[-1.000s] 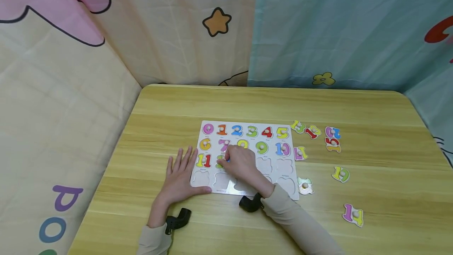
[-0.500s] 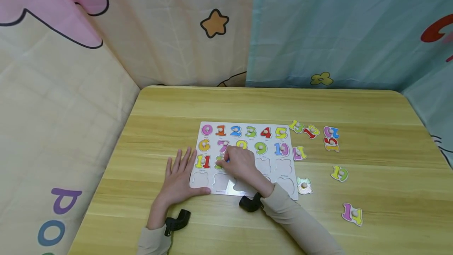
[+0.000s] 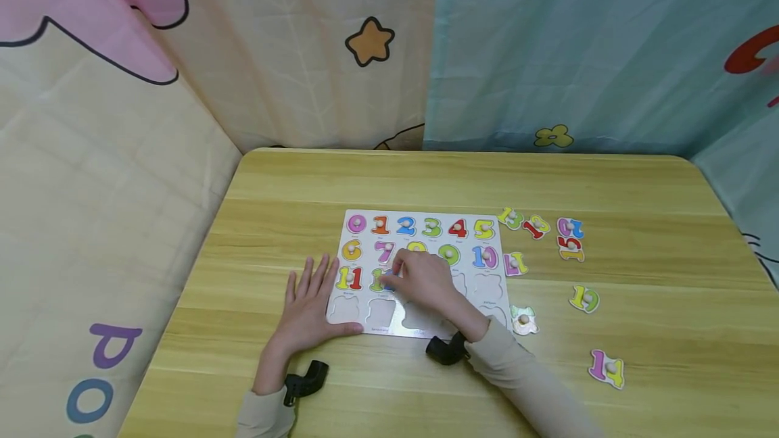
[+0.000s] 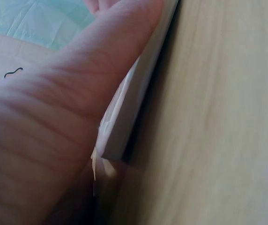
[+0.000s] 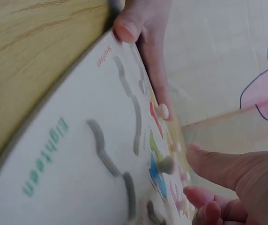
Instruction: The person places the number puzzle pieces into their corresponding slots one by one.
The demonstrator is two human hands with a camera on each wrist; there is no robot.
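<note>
A white number puzzle board (image 3: 380,316) lies on the table, with knobbed pieces from 0 to 12 seated in its upper rows. My left hand (image 3: 310,299) is spread flat at the board's left edge, its thumb (image 5: 128,30) on the lower-left corner. Over the third row, my right hand (image 3: 429,282) hovers near the green and blue 12 piece (image 3: 377,280). In the right wrist view the thumb and fingers are parted, apart from the 12's knob (image 5: 166,165). The right hand hides some of the cutouts and part of the 8.
Several loose number pieces lie right of the board, among them a red and orange 15 (image 3: 571,249), a yellow and green piece (image 3: 585,299) and a purple and yellow one (image 3: 607,369). A face-down piece (image 3: 524,320) lies by the board's right edge. Printed curtains (image 3: 292,53) stand behind the table.
My right hand has let go of the 12 piece's knob and drawn slightly right, uncovering more of the 12. The left hand has stayed in place.
</note>
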